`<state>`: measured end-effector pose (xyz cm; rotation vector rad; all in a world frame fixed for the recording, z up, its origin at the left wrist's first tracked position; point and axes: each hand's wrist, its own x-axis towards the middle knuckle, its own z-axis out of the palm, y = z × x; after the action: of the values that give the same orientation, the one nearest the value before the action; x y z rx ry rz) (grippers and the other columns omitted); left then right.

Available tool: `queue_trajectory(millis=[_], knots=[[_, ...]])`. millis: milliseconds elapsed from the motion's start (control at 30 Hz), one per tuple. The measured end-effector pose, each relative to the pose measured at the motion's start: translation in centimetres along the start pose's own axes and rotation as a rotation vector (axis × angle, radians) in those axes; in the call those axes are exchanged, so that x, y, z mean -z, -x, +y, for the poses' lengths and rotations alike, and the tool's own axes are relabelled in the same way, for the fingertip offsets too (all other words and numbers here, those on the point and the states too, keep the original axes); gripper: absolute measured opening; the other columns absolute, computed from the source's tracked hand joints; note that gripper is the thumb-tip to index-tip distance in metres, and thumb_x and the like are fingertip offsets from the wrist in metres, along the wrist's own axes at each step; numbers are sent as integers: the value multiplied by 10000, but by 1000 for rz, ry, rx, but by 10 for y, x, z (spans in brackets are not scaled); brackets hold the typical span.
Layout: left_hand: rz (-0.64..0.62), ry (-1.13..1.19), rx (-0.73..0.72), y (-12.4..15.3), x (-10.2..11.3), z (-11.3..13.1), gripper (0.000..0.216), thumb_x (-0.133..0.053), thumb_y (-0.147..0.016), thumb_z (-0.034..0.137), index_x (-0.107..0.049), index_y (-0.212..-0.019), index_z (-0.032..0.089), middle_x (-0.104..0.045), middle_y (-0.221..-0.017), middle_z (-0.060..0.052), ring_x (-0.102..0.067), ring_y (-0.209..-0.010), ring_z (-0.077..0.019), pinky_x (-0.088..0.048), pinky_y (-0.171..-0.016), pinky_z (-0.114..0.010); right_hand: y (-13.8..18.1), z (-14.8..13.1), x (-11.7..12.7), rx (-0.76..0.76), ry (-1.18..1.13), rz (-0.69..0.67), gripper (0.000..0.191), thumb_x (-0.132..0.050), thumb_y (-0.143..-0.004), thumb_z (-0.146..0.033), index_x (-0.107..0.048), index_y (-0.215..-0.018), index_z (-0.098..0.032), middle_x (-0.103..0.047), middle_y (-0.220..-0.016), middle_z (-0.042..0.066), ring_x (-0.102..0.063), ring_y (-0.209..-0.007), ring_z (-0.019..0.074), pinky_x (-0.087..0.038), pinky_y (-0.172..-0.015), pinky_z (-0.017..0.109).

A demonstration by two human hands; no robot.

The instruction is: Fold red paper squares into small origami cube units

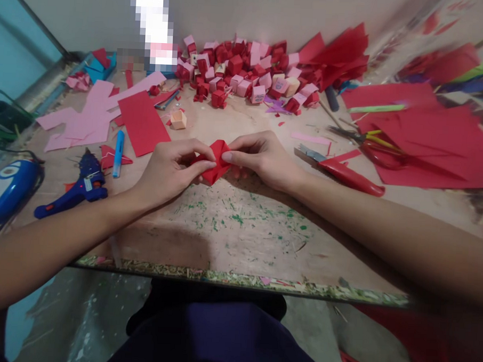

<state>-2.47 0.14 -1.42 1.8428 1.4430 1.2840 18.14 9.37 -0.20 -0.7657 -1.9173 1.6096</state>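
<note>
Between my two hands is a small piece of folded red paper (217, 171), held just above the wooden table (239, 239). My left hand (172, 167) pinches its left side between thumb and fingers. On the opposite side, my right hand (262, 158) grips the paper with the thumb pressed on its face. The fingertips behind the paper are partly hidden. Nearest to my left hand lies a flat red paper sheet (143, 122). A small cream paper box (178, 119) sits open just beyond the hands.
Many small red and pink paper boxes (242, 69) are heaped at the back. A blue glue gun (79, 187) and a blue marker (118, 154) lie left. Red-handled pliers (346, 175), scissors (371, 141) and red sheets (439, 141) lie right. The table's rough front edge (237, 277) is near my body.
</note>
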Motion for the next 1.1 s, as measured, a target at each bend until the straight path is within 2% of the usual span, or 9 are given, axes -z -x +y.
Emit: queue_trajectory(millis=[133,233,400,600,700,800,867,1000,1100], knots=[[-12,-99,2,-1,3,5,115,-781,-905,360,-805,-892,249,-797,-883,-16,-706,-744,-166,-560,-679,-286,0,-1,-1,-6,18,23,186,-791,-894,-275,-774,-802,-115,-644,-572,3,-536,-505,90,-401,-489,250],[-31,-148,-9,-1,4,7,172,-820,-863,420,-803,-915,257,-797,-914,-28,-693,-785,-187,-541,-692,-305,0,-1,-1,-14,12,30,195,-806,-883,-287,-769,-794,-118,-655,-587,11,-553,-518,95,-417,-496,250],[-50,-153,-1,-2,0,7,253,-877,-797,392,-747,-944,232,-772,-934,-27,-679,-814,-187,-520,-733,-307,0,1,-2,0,10,26,177,-807,-879,-273,-764,-797,-122,-662,-589,11,-558,-512,94,-414,-486,243],[-56,-10,70,-3,-3,6,177,-829,-831,287,-674,-878,214,-707,-843,12,-640,-747,-147,-496,-682,-277,-1,3,-1,11,-13,8,173,-812,-872,-288,-771,-817,-130,-662,-595,8,-558,-517,101,-416,-492,247],[-26,110,59,-5,-4,5,255,-841,-784,260,-619,-901,216,-687,-866,13,-664,-808,-154,-522,-711,-271,-2,3,2,29,6,-52,193,-798,-886,-301,-773,-794,-134,-673,-626,11,-555,-536,99,-425,-518,250],[-15,189,108,-8,-5,5,380,-863,-726,245,-584,-984,226,-689,-865,21,-699,-844,-165,-553,-739,-275,-1,2,6,12,9,-106,201,-778,-903,-298,-780,-786,-135,-693,-655,23,-557,-549,101,-427,-531,256],[-30,191,152,-9,-5,5,399,-872,-709,249,-610,-1009,220,-708,-870,13,-708,-839,-168,-566,-741,-277,0,2,6,-15,-4,-126,204,-775,-908,-304,-790,-803,-130,-709,-668,36,-559,-553,106,-431,-534,262],[-83,157,171,-10,-3,5,278,-877,-725,305,-738,-933,183,-759,-904,-26,-694,-813,-167,-560,-721,-270,1,1,5,-33,1,-119,210,-782,-901,-307,-797,-798,-125,-714,-645,49,-561,-545,111,-426,-523,262],[-119,97,217,-9,-1,4,210,-859,-755,345,-765,-838,177,-738,-781,-16,-640,-695,-154,-500,-607,-258,0,0,4,-25,29,-97,221,-795,-890,-313,-791,-775,-125,-700,-615,43,-550,-533,105,-412,-510,256]])
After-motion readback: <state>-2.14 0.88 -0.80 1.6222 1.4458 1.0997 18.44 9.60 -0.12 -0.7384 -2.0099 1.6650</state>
